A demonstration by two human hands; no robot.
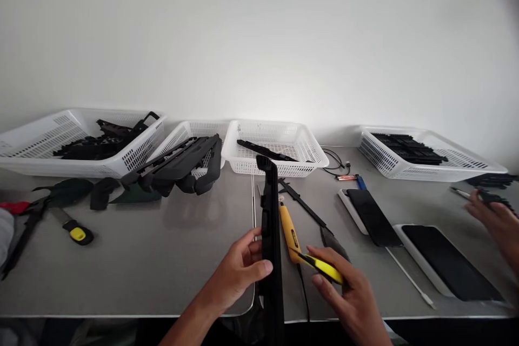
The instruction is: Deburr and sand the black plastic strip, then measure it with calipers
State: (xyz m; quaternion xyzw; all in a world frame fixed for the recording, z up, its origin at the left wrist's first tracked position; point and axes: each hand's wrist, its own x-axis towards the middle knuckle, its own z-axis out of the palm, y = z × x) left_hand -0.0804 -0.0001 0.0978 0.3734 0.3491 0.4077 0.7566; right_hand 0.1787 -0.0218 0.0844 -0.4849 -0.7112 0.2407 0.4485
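Note:
My left hand (239, 267) is closed around a long black plastic trim piece (272, 232), held upright in front of me with its lower end past the table edge. In my right hand (348, 297) is a yellow utility knife (324, 267), its dark, thin tip pointing left toward the trim piece without visibly touching it. Behind the knife lies a yellow corded hand tool (290, 232). A black caliper (302, 203) rests on the table beyond it.
White baskets with black parts line the wall: one far left (141, 146), one in the middle (279, 166), one right (389, 170). Curved dark trims (182, 165) overhang another. Phones (375, 219) lie right. Another person's hand (497, 221) holds a pen-like tool; a yellow-black handle (79, 232) lies left.

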